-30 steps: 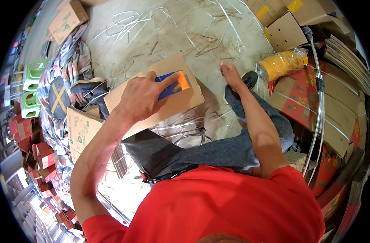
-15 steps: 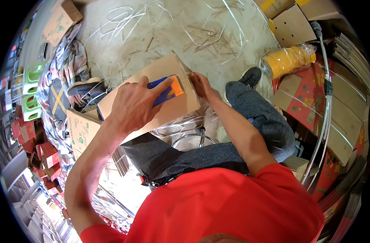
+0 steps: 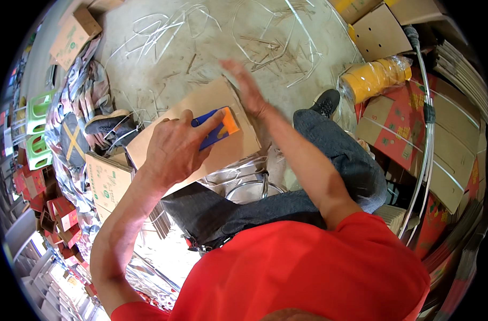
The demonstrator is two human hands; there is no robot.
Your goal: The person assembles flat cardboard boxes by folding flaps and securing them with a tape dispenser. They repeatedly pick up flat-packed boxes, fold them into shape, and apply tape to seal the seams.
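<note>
A closed brown cardboard box (image 3: 174,115) sits tilted in front of me above my left thigh. My left hand (image 3: 174,147) rests on its top, the index finger stretched along a flat blue-and-orange object (image 3: 230,121). The other fingers curl at the object's near left end, so its exact kind does not show. At the far right edge of the box my right hand (image 3: 248,88) is raised off the cardboard, blurred by motion. Its fingers look stretched out, with nothing visible in them.
Loose white strapping (image 3: 163,32) and scraps litter the floor beyond. Yellow tape rolls (image 3: 375,80) in clear wrap lie right, near flattened cartons (image 3: 442,155) and a metal pole (image 3: 428,134). A metal ring frame (image 3: 254,188) shows under the box. Green stools (image 3: 39,115) stand left.
My right hand has let go of the box's right edge and swung up and away toward the far corner. My left hand stays on the blue-and-orange object. The view has shifted slightly.
</note>
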